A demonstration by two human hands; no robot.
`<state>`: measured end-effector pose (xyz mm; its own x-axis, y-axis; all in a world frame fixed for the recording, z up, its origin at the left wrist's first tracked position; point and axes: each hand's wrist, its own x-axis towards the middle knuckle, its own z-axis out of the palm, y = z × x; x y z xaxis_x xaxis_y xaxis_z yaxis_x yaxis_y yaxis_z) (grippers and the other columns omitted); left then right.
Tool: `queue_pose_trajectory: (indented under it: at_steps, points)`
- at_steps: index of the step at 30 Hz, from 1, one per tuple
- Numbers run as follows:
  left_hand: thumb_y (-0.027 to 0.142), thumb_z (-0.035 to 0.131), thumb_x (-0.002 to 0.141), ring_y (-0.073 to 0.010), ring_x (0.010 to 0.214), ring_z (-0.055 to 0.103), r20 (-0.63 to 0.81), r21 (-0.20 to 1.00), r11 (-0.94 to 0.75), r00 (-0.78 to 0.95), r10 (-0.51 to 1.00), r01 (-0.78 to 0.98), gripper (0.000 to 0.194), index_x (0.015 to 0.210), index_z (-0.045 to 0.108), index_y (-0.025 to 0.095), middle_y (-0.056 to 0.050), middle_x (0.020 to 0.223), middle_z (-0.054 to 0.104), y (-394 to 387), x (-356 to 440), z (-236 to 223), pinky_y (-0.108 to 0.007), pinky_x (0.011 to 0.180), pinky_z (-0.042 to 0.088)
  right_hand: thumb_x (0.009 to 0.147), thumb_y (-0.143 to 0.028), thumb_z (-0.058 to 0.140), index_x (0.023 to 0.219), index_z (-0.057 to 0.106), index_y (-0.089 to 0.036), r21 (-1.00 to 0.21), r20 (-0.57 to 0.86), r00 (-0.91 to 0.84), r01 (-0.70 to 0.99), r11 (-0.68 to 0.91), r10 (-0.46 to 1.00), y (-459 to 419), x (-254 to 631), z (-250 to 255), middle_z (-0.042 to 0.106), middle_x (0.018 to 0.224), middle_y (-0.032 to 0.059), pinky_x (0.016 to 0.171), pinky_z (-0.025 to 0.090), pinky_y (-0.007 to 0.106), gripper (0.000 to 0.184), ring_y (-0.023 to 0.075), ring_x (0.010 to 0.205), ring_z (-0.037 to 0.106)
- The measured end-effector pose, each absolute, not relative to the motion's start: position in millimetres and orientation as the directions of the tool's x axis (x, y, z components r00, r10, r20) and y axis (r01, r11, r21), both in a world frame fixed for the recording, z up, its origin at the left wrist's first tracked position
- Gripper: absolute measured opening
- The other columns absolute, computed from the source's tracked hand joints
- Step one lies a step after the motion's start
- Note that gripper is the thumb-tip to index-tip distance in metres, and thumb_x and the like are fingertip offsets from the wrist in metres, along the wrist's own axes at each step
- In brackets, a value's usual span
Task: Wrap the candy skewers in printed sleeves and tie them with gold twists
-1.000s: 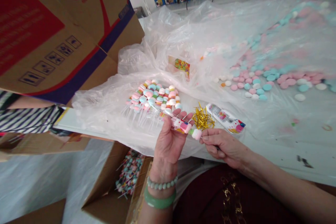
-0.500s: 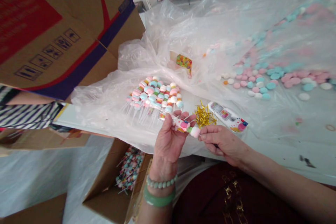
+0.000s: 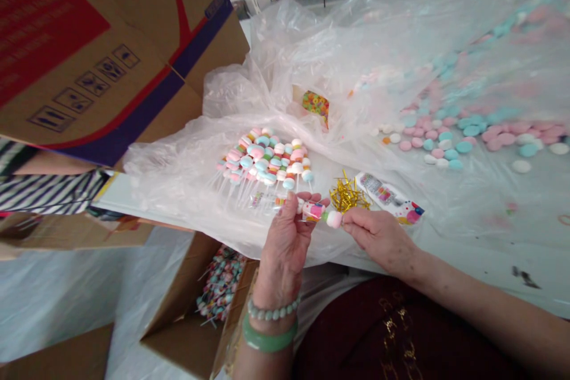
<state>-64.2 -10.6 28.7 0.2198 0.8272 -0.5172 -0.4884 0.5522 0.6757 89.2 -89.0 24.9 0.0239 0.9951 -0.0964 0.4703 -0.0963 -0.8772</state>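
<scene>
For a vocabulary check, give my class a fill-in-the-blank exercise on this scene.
1. The left hand wears a green ____ .
2. The right hand pinches a candy stick near ____ tinsel.
3. The loose discs are pink, white and ____ .

Missing words: bangle; gold; blue.

A smooth green bangle (image 3: 269, 333) and a strand of pale green beads (image 3: 273, 310) circle the left wrist (image 3: 269, 322); just beside it lies a dark maroon garment (image 3: 401, 332) with gold patterning.
</scene>
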Motion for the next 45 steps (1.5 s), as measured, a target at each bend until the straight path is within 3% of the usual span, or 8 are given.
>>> queue_pose_trajectory:
  at_steps: [3,6,12,25,30,33,38,45]
  points:
    - [0.037,0.063,0.084,-0.0218,0.079,0.070,-0.512,0.656,0.556,0.240,0.825,-0.511,0.026,0.081,0.065,0.011,-0.009,0.081,0.071,-13,-61,29,-0.034,0.075,0.057,0.083,-0.031,0.050,0.065,0.054,-0.019,-0.942,-0.331,-0.045,0.069,-0.328,0.943,-86,82,29,0.045,0.047,-0.0050,0.045,0.025,0.021,0.022,0.0080,0.045,0.037]
    - [0.038,0.061,0.085,-0.0227,0.080,0.070,-0.540,0.590,0.615,0.310,0.782,-0.523,0.027,0.080,0.065,0.011,-0.009,0.081,0.071,-16,-58,29,-0.034,0.077,0.057,0.076,-0.032,0.057,0.072,0.055,-0.018,-0.772,-0.499,-0.205,-0.336,-0.539,0.842,-84,76,28,0.039,0.043,-0.0090,0.036,0.012,0.021,0.015,0.0050,0.035,0.022]
    - [0.042,0.060,0.085,-0.0237,0.089,0.068,-0.556,0.522,0.705,0.435,0.708,-0.480,0.032,0.093,0.065,0.011,-0.011,0.094,0.070,-17,-58,29,-0.036,0.082,0.055,0.072,-0.030,0.062,0.074,0.057,-0.016,-0.687,-0.499,-0.198,-0.504,-0.524,0.844,-87,75,22,0.038,0.043,-0.0101,0.034,0.007,0.020,0.014,0.0030,0.035,0.020]
    - [0.035,0.068,0.080,-0.0154,0.069,0.062,-0.471,0.551,0.565,0.331,0.818,-0.614,0.024,0.091,0.063,0.014,-0.002,0.072,0.062,-24,-43,28,-0.031,0.072,0.052,0.074,-0.036,0.060,0.065,0.049,-0.019,-0.798,-0.494,-0.013,-0.391,-0.459,0.870,-82,68,29,0.039,0.042,-0.0093,0.037,0.014,0.021,0.022,0.0051,0.037,0.024]
    - [0.035,0.066,0.082,-0.0153,0.071,0.062,-0.478,0.567,0.505,0.240,0.845,-0.651,0.022,0.089,0.063,0.014,-0.002,0.073,0.063,-17,-52,25,-0.037,0.083,0.050,0.074,-0.027,0.055,0.061,0.051,-0.019,-0.907,-0.419,0.082,-0.075,-0.414,0.904,-90,81,23,0.041,0.048,-0.0066,0.044,0.024,0.022,0.016,0.0076,0.044,0.034]
    - [0.032,0.071,0.077,-0.0154,0.074,0.062,-0.461,0.601,0.533,0.286,0.840,-0.595,0.023,0.091,0.063,0.015,-0.002,0.075,0.064,-20,-49,23,-0.034,0.081,0.050,0.078,-0.021,0.051,0.061,0.052,-0.020,-0.951,-0.195,0.143,0.216,-0.223,0.970,-88,81,21,0.049,0.058,-0.0033,0.055,0.032,0.024,0.017,0.0108,0.057,0.045]
    - [0.033,0.077,0.069,-0.0123,0.069,0.059,-0.471,0.724,0.542,0.269,0.840,-0.426,0.034,0.093,0.064,0.013,-0.002,0.076,0.064,-26,-47,23,-0.023,0.063,0.047,0.087,-0.021,0.045,0.071,0.055,-0.020,-0.838,0.079,0.151,0.545,-0.016,0.985,-87,76,16,0.059,0.071,0.0012,0.065,0.037,0.026,0.020,0.0154,0.071,0.054]
    - [0.020,0.080,0.063,-0.0038,0.047,0.044,-0.532,0.672,0.661,0.404,0.744,-0.333,0.033,0.089,0.062,0.013,0.003,0.066,0.056,-30,-47,26,-0.017,0.044,0.034,0.086,-0.018,0.047,0.111,0.058,-0.020,-0.780,0.095,0.186,0.624,-0.044,0.978,-92,85,10,0.068,0.084,0.0042,0.066,0.043,0.029,0.027,0.0185,0.072,0.061]
